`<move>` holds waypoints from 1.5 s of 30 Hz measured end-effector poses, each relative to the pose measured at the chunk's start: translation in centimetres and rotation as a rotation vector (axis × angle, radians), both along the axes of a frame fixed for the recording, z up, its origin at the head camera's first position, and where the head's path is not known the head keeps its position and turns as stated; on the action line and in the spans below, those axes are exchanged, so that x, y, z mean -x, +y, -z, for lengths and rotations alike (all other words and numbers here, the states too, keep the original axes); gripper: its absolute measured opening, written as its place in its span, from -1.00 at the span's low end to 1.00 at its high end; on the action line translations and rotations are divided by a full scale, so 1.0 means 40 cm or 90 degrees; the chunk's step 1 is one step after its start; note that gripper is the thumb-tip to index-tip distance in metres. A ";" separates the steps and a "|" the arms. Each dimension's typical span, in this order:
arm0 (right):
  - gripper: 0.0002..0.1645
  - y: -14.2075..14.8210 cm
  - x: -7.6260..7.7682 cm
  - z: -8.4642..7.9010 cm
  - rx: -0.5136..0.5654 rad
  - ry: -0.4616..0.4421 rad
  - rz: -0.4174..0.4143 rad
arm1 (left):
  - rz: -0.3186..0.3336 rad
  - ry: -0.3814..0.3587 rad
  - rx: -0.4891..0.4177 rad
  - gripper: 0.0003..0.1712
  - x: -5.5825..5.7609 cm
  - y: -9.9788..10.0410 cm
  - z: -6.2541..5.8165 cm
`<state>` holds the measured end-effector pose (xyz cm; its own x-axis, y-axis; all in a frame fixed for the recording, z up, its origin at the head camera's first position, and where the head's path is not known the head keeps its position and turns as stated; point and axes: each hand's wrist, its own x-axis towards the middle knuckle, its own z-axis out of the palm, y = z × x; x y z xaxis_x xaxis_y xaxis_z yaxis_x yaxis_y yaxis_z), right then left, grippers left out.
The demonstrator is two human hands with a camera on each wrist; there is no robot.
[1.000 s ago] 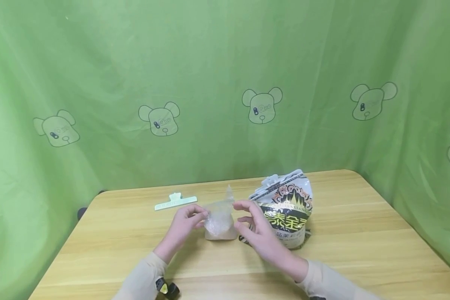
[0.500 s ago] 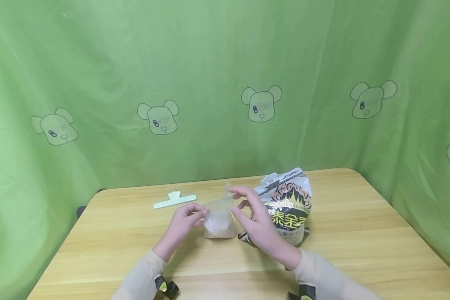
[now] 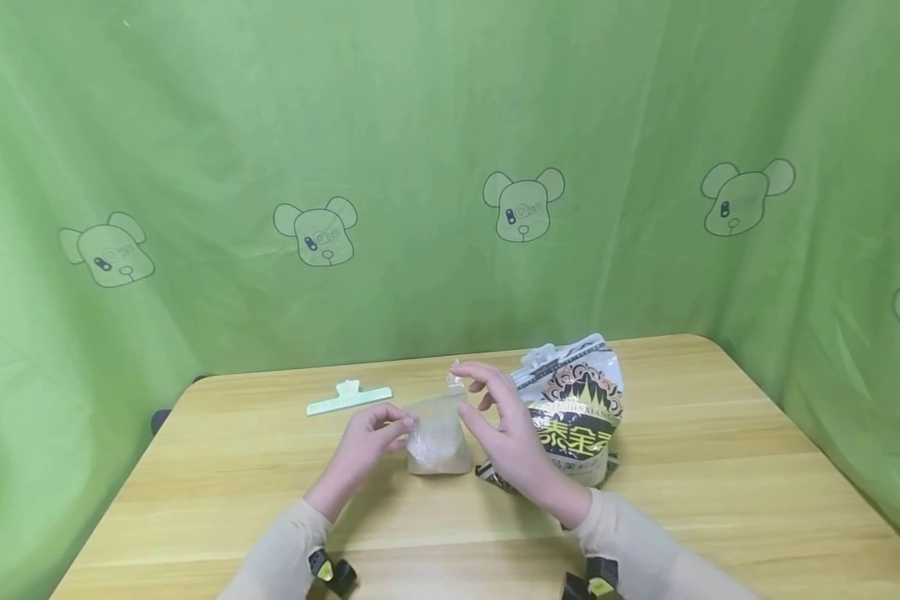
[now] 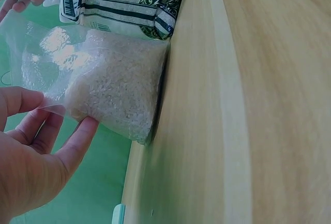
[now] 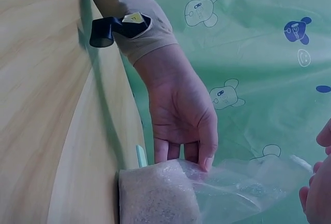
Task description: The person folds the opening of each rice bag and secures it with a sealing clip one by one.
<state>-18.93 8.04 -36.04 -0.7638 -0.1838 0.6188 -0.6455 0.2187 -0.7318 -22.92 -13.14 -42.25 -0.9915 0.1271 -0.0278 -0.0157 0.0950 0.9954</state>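
Note:
A clear plastic bag of rice (image 3: 438, 450) stands upright on the wooden table. My left hand (image 3: 363, 446) pinches its left edge between thumb and fingers, as the left wrist view shows close up, where white grains fill the lower part of the bag (image 4: 116, 79). At the upper right, my right hand (image 3: 513, 429) has its fingers loosely bent and spread, the index fingertip right at the top corner of the loose plastic. In the right wrist view the left thumb lies on the bag's side, and only part of the right hand (image 5: 319, 188) shows at the edge.
A large printed rice sack (image 3: 581, 417) stands close behind my right hand, its top folded under a pale clip (image 3: 537, 357). A mint-green sealing clip (image 3: 349, 400) lies left of the bag. Green curtain (image 3: 420, 125) surrounds the table (image 3: 682, 517).
My right hand has risen and shifted slightly left, its index finger reaching the bag's top corner. The upper plastic now stands straighter. The left hand keeps its pinch.

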 end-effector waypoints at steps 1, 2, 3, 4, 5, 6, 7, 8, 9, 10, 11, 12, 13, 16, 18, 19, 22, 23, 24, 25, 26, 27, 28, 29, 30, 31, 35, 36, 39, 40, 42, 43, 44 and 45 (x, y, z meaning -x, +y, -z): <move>-0.48 0.000 0.001 0.000 0.000 -0.001 0.001 | 0.000 0.000 0.001 -0.83 0.000 0.000 0.000; -0.48 0.000 0.001 0.001 0.000 -0.004 0.002 | 0.001 -0.002 0.000 -0.83 0.000 -0.001 0.000; -0.48 0.001 0.002 0.001 -0.001 -0.007 0.003 | 0.002 -0.002 0.001 -0.83 0.000 -0.001 0.000; -0.48 0.001 0.002 0.001 -0.001 -0.010 0.004 | 0.003 -0.001 0.003 -0.83 0.000 -0.001 0.000; -0.47 0.002 0.002 0.002 -0.001 -0.014 0.006 | 0.005 0.001 0.005 -0.82 0.000 -0.001 0.000; -0.47 0.002 0.002 0.002 -0.002 -0.018 0.008 | 0.006 0.003 0.006 -0.82 0.000 0.000 0.000; -0.47 0.002 0.003 0.003 -0.003 -0.021 0.008 | 0.007 0.005 0.007 -0.81 -0.001 0.000 0.000; -0.46 0.003 0.003 0.004 -0.003 -0.025 0.010 | 0.008 0.005 0.006 -0.80 -0.001 0.000 -0.001; -0.46 0.003 0.004 0.006 -0.003 -0.028 0.010 | 0.008 0.004 0.006 -0.80 -0.002 0.001 -0.001; -0.46 0.003 0.005 0.008 -0.003 -0.031 0.010 | 0.009 0.004 0.007 -0.79 -0.003 0.001 -0.002; -0.46 0.004 0.006 0.010 -0.003 -0.035 0.009 | 0.008 0.003 0.007 -0.79 -0.003 0.001 -0.003; -0.46 0.004 0.007 0.011 -0.003 -0.038 0.008 | 0.008 0.001 0.007 -0.78 -0.004 0.001 -0.003; -0.47 0.004 0.008 0.012 -0.003 -0.041 0.007 | 0.009 0.000 0.007 -0.78 -0.004 0.001 -0.004; -0.49 0.003 0.009 0.014 -0.003 -0.052 0.005 | 0.008 -0.002 0.009 -0.77 -0.007 0.002 -0.007; -0.51 0.002 0.010 0.013 -0.005 -0.058 0.006 | 0.006 -0.004 0.008 -0.78 -0.007 0.003 -0.008; -0.52 0.002 0.011 0.013 -0.006 -0.062 0.006 | 0.005 -0.004 0.007 -0.78 -0.007 0.003 -0.008; -0.54 0.001 0.012 0.012 -0.011 -0.071 0.009 | 0.005 -0.006 0.003 -0.78 -0.005 0.003 -0.006; -0.54 0.001 0.013 0.013 -0.012 -0.071 0.010 | 0.005 -0.006 0.003 -0.78 -0.005 0.003 -0.006; -0.55 0.001 0.013 0.014 -0.014 -0.073 0.011 | 0.005 -0.005 0.001 -0.78 -0.005 0.003 -0.006; -0.54 0.001 0.014 0.015 -0.015 -0.072 0.012 | 0.005 -0.005 0.001 -0.78 -0.005 0.002 -0.005; -0.54 0.001 0.014 0.016 -0.017 -0.071 0.013 | 0.005 -0.005 0.000 -0.77 -0.004 0.002 -0.005; -0.54 0.001 0.015 0.017 -0.020 -0.068 0.014 | 0.006 -0.003 0.001 -0.77 -0.004 0.002 -0.005; -0.54 0.002 0.016 0.018 -0.023 -0.068 0.017 | 0.006 -0.002 0.002 -0.77 -0.004 0.002 -0.005; -0.54 0.002 0.017 0.018 -0.028 -0.069 0.019 | 0.005 -0.001 0.003 -0.77 -0.005 0.001 -0.005; -0.53 0.002 0.018 0.018 -0.032 -0.069 0.021 | 0.005 0.000 0.004 -0.77 -0.005 0.001 -0.005; -0.53 0.002 0.019 0.019 -0.035 -0.067 0.023 | 0.006 0.001 0.006 -0.78 -0.004 0.001 -0.004; -0.53 0.002 0.022 0.023 -0.048 -0.065 0.027 | 0.006 0.005 0.010 -0.80 -0.003 0.000 -0.003; -0.52 0.002 0.023 0.024 -0.050 -0.064 0.027 | 0.007 0.005 0.010 -0.80 -0.003 0.000 -0.003; -0.51 0.003 0.027 0.030 -0.057 -0.057 0.026 | 0.008 0.005 0.011 -0.80 -0.003 0.000 -0.003; -0.50 0.003 0.028 0.032 -0.058 -0.057 0.024 | 0.009 0.005 0.009 -0.80 -0.003 -0.001 -0.003; -0.49 0.003 0.030 0.036 -0.062 -0.059 0.022 | 0.008 0.003 0.008 -0.79 -0.002 -0.001 -0.003; -0.49 0.002 0.030 0.036 -0.063 -0.060 0.018 | 0.008 0.002 0.007 -0.79 -0.002 -0.001 -0.003; -0.48 0.003 0.031 0.038 -0.064 -0.064 0.014 | 0.007 0.002 0.005 -0.79 -0.003 -0.001 -0.004; -0.48 0.003 0.031 0.039 -0.065 -0.069 0.011 | 0.007 0.002 0.004 -0.79 -0.002 -0.001 -0.004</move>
<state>-20.18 8.14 -37.60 -0.8284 -0.2280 0.5117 -0.5599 0.3063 -0.7699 -22.82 -13.19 -42.10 -0.9900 0.1386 -0.0257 -0.0116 0.1013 0.9948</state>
